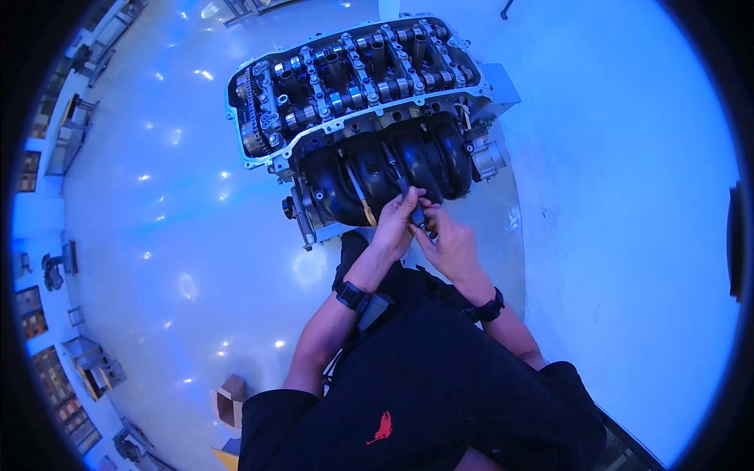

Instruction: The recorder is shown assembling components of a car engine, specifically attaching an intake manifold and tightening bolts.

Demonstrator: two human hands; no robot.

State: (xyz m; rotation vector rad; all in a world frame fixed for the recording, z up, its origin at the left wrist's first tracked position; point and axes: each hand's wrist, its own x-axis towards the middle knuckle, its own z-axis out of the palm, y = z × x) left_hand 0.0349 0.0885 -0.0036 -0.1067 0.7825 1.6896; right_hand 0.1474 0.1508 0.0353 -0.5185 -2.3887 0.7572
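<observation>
The left hand (395, 224) pinches the dark handle of a slim driver-like tool (404, 185) between thumb and fingers, while the right hand (454, 250) closes its thumb and fingertips around the handle's lower end. From the hands, the tool's shaft points toward eleven o'clock, over the black intake manifold (330, 187); whether its tip touches cannot be told. A pale rod with a tan end (367, 213) lies against the manifold at about nine to ten o'clock. The metallic throttle body (488, 159) sits at one to two o'clock. Beyond the manifold, at eleven o'clock, is the engine's uncovered cylinder head (345, 122), its camshafts exposed, with the timing chain (250, 98) at ten. An open cardboard box (230, 400) stands far off, between seven and eight o'clock.
</observation>
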